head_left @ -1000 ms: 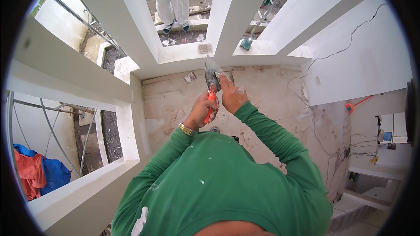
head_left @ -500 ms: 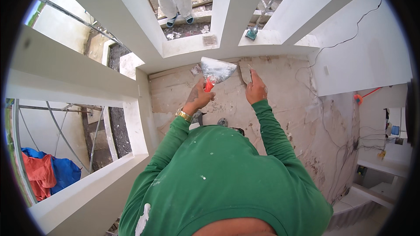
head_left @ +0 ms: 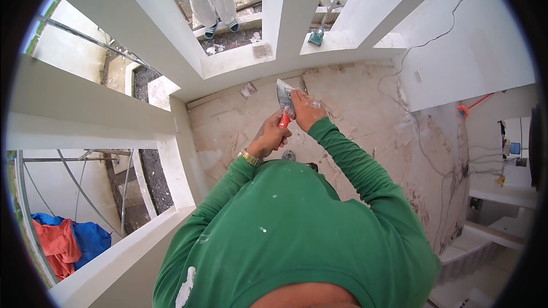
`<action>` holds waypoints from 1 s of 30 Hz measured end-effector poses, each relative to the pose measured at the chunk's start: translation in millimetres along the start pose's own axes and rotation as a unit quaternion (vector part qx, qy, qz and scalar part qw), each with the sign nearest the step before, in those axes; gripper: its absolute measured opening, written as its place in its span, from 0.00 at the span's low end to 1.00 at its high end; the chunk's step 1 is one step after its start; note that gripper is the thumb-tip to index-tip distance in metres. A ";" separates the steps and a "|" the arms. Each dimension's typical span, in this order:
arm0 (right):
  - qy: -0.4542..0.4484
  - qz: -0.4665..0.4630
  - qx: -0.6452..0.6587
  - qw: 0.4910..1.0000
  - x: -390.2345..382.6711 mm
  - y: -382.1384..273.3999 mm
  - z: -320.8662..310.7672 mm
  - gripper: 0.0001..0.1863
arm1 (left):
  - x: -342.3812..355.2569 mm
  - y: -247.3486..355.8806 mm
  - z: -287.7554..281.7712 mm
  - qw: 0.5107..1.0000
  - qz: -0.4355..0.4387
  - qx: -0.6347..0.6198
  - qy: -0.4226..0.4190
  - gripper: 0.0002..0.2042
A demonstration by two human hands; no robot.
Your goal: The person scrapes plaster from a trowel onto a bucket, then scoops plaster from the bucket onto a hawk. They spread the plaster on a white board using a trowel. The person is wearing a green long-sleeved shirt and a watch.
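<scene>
In the head view, my left hand (head_left: 268, 136) is closed round the orange-red handle (head_left: 283, 122) of a wide putty knife, with a wristwatch on that wrist. The blade (head_left: 283, 92), smeared with white and grey paste, is tilted up and away from me. My right hand (head_left: 306, 108) lies against the blade's right side, fingers together; whatever is between them is hard to make out. Some white paste shows on that hand. Both arms are in green sleeves, above a dusty tiled floor (head_left: 365, 148).
Beyond white columns (head_left: 274, 11) stands another person (head_left: 208, 0) in green and white. A teal tool (head_left: 315, 38) rests on the sill; scaffold poles and red-blue cloth (head_left: 57, 239) show at left. Cables (head_left: 434, 159) and an orange long-handled tool (head_left: 463, 110) are at right.
Half a second ago my hands were apart with the blade broadside; now my right hand has moved left onto the blade, which is turned more edge-on, as one second ago.
</scene>
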State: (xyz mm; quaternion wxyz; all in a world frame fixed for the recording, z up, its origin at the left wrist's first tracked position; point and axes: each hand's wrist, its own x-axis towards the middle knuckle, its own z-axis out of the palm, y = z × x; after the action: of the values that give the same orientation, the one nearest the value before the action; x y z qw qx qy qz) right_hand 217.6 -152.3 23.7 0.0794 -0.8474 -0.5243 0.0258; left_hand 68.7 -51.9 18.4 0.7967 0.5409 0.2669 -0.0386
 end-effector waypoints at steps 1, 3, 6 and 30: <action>0.003 -0.030 -0.009 1.000 -8.5 -12.5 0.7 0.25 | 1.7 0.3 -1.5 1.000 0.004 -0.019 0.008 0.30; -0.031 -0.038 0.015 0.999 -13.0 -26.4 -5.6 0.25 | -4.0 3.0 -1.4 0.999 0.015 -0.029 0.025 0.30; -0.022 0.040 0.047 0.998 8.8 -5.9 -10.8 0.25 | -8.5 10.0 1.6 1.000 0.024 -0.018 0.001 0.29; -0.027 -0.033 -0.004 0.999 34.2 -42.1 -23.3 0.27 | 0.0 13.0 -13.4 0.996 0.058 0.013 0.069 0.30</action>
State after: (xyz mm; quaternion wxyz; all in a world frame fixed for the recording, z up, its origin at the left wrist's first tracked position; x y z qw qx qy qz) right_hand 198.7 -105.9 54.9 0.0629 -0.8289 -0.5541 0.0437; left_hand 68.1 -34.8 25.8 0.7701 0.5672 0.2889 0.0416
